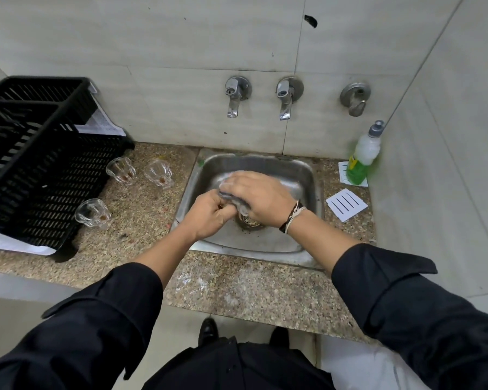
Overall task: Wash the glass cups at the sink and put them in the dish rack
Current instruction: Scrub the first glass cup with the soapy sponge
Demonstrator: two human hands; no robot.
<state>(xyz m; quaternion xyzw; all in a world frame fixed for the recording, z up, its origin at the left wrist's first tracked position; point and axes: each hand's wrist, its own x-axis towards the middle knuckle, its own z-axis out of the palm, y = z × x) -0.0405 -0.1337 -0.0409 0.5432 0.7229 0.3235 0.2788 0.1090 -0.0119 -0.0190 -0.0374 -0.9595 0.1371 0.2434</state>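
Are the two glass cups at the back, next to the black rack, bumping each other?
Apart. The head view shows bare counter between the left back cup and the right back cup.

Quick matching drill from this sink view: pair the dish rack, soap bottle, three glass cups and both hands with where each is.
1 dish rack
2 soap bottle
3 three glass cups
4 both hands

A over the sink drain
B counter, between rack and sink
C far left of counter
D back right corner, right of sink

Pairs: 1-C, 2-D, 3-B, 4-A

Dark rolled-up sleeves (400,291), black-and-white cord wristbands (292,218), black shoes (207,330)
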